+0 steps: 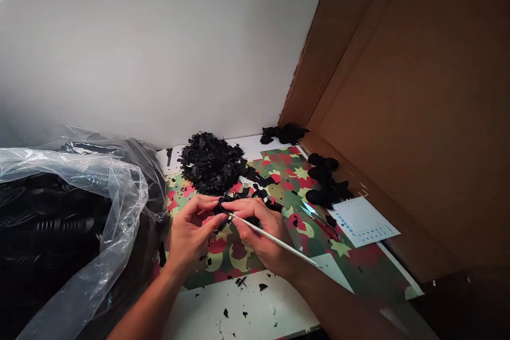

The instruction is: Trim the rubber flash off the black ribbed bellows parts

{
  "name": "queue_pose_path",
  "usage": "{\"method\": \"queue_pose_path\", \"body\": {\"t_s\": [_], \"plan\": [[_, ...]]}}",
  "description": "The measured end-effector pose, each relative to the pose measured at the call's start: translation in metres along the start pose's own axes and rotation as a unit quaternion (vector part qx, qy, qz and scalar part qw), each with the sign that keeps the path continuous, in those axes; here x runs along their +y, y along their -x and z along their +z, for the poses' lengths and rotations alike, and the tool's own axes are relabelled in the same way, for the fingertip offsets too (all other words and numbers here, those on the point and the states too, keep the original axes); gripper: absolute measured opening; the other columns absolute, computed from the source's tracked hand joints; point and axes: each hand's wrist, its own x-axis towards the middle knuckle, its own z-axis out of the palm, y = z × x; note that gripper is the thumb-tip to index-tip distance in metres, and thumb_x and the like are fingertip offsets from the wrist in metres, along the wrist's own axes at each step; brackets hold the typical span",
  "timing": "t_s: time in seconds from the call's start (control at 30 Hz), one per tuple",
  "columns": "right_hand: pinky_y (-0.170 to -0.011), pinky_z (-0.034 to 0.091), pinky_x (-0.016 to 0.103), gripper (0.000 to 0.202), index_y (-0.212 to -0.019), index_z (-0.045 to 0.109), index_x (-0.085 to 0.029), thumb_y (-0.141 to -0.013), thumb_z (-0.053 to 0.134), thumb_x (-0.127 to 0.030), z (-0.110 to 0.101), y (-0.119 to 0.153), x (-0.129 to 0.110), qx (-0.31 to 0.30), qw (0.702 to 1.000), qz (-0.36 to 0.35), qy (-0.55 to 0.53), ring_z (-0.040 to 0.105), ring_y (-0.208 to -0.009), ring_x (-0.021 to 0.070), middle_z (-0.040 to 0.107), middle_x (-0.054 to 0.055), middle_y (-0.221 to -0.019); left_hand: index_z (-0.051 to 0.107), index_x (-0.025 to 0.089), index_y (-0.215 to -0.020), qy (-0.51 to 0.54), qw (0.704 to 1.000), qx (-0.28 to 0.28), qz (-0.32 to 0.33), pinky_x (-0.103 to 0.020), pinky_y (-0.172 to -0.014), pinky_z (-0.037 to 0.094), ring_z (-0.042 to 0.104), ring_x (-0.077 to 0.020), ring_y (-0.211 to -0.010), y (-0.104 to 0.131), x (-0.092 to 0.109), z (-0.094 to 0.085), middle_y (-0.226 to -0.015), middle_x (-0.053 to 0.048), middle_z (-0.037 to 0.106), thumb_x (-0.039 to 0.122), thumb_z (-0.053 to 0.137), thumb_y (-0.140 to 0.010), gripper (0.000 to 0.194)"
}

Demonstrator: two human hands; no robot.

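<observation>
1. The clear plastic bag (137,196), with black things inside, stands to the left of the fingers, beside the left forearm.
2. The counter (207,321) lies below the fingers, its white top showing on the near side of them.
3. A patterned sheet (292,196) in green, red and yellow covers the counter under and beyond the fingers.
4. The left hand (191,234) curves inward, its thumb and index finger nearly closed, pinching one side of a small black piece. The right hand (266,234) is also nearly closed, gripping a white stick near its far end, with fingertips close against the black piece.
5. A heap of black scraps (211,162) sits just beyond the fingers, slightly left.
6. A white card (366,220) lies well to their right.
7. The white stick (274,240) is straight; its long axis slants from far left to near right. The far end points forward and left at the black piece, between both hands' fingers; the rest passes back over the right hand.
8. Red-handled scissors (322,223) lie right of the fingers.
9. The black piece (218,206) sits between the two hands' fingertips; its own long axis is hidden.
</observation>
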Motion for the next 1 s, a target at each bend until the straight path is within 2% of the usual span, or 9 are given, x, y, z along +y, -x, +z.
{"method": "queue_pose_path", "body": {"t_s": [0.23, 0.37, 0.47, 0.53, 0.63, 0.7, 0.87, 0.93, 1.0], "plan": [[-0.082, 0.062, 0.036, 0.007, -0.095, 0.063, -0.024, -0.099, 0.061, -0.029, -0.005, 0.0, 0.003, -0.017, 0.996, 0.055, -0.063, 0.078, -0.1, 0.0234, 0.08, 0.008, -0.116, 0.077, 0.018, -0.077, 0.003, 1.0, -0.007, 0.003, -0.028, -0.072, 0.063, 0.072, -0.0193, -0.081, -0.001, 0.002, -0.002, -0.083, -0.006, 0.074, 0.036, 0.093, -0.068, 0.025], [-0.084, 0.058, 0.038, 0.006, -0.095, 0.061, -0.025, -0.099, 0.059, -0.02, 0.002, 0.0, -0.001, 0.005, 0.998, -0.048, 0.05, 0.075, -0.096, 0.0229, 0.081, 0.007, -0.11, 0.076, 0.018, -0.079, -0.025, 1.0, -0.009, 0.003, -0.029, -0.074, 0.064, 0.073, -0.0195, -0.082, 0.001, 0.004, -0.001, -0.084, -0.005, 0.074, 0.034, 0.091, -0.07, 0.023], [-0.083, 0.053, 0.039, 0.014, -0.099, 0.057, -0.024, -0.101, 0.051, -0.011, 0.011, 0.001, -0.002, 0.042, 0.97, -0.17, 0.17, 0.075, -0.09, 0.0222, 0.08, 0.009, -0.105, 0.075, 0.018, -0.077, -0.049, 0.999, -0.01, 0.019, -0.027, -0.073, 0.063, 0.073, -0.0184, -0.08, 0.004, 0.007, 0.002, -0.084, -0.005, 0.075, 0.032, 0.088, -0.074, 0.019], [-0.086, 0.049, 0.041, 0.018, -0.101, 0.056, -0.023, -0.101, 0.047, -0.007, 0.012, -0.002, 0.003, 0.059, 0.952, -0.186, 0.238, 0.075, -0.089, 0.0227, 0.079, 0.01, -0.104, 0.073, 0.018, -0.074, -0.054, 0.998, -0.013, 0.027, -0.028, -0.073, 0.063, 0.073, -0.0188, -0.08, 0.006, 0.009, 0.005, -0.086, -0.006, 0.076, 0.03, 0.087, -0.074, 0.018], [-0.086, 0.046, 0.041, 0.019, -0.097, 0.056, -0.023, -0.101, 0.044, -0.009, -0.001, -0.01, 0.02, 0.089, 0.943, -0.092, 0.308, 0.072, -0.081, 0.0235, 0.077, 0.01, -0.094, 0.071, 0.019, -0.071, -0.028, 0.999, -0.012, 0.022, -0.03, -0.077, 0.064, 0.075, -0.0206, -0.085, 0.009, 0.011, 0.008, -0.091, -0.008, 0.079, 0.03, 0.088, -0.074, 0.02], [-0.077, 0.046, 0.037, 0.019, -0.086, 0.054, -0.024, -0.1, 0.046, -0.014, -0.013, -0.015, 0.033, 0.106, 0.939, -0.023, 0.327, 0.066, -0.067, 0.0222, 0.073, 0.006, -0.078, 0.071, 0.019, -0.072, 0.015, 1.0, -0.009, -0.002, -0.03, -0.077, 0.064, 0.076, -0.0218, -0.088, 0.009, 0.01, 0.009, -0.093, -0.008, 0.081, 0.031, 0.09, -0.072, 0.022], [-0.053, 0.039, 0.029, 0.021, -0.074, 0.048, -0.027, -0.092, 0.05, -0.017, -0.028, -0.019, 0.041, 0.1, 0.946, 0.021, 0.306, 0.053, -0.047, 0.0176, 0.062, -0.003, -0.058, 0.074, 0.018, -0.079, 0.124, 0.988, 0.008, -0.089, -0.029, -0.074, 0.063, 0.076, -0.0227, -0.088, 0.0, 0.003, 0.003, -0.096, -0.01, 0.082, 0.038, 0.096, -0.062, 0.034], [-0.053, 0.043, 0.028, 0.021, -0.073, 0.05, -0.026, -0.093, 0.053, -0.022, -0.028, -0.019, 0.038, 0.093, 0.97, 0.045, 0.222, 0.059, -0.053, 0.0174, 0.069, -0.001, -0.065, 0.075, 0.019, -0.085, 0.135, 0.986, 0.016, -0.101, -0.027, -0.068, 0.062, 0.074, -0.0196, -0.079, -0.003, 0.001, 0.0, -0.094, -0.009, 0.081, 0.041, 0.096, -0.063, 0.037], [-0.066, 0.054, 0.031, 0.017, -0.076, 0.054, -0.025, -0.093, 0.054, -0.025, -0.027, -0.02, 0.033, 0.084, 0.991, 0.069, 0.072, 0.072, -0.076, 0.0201, 0.079, 0.004, -0.09, 0.076, 0.02, -0.093, 0.12, 0.987, 0.005, -0.105, -0.025, -0.059, 0.059, 0.07, -0.0159, -0.068, -0.004, 0.002, -0.002, -0.092, -0.007, 0.08, 0.043, 0.093, -0.067, 0.038]]}}
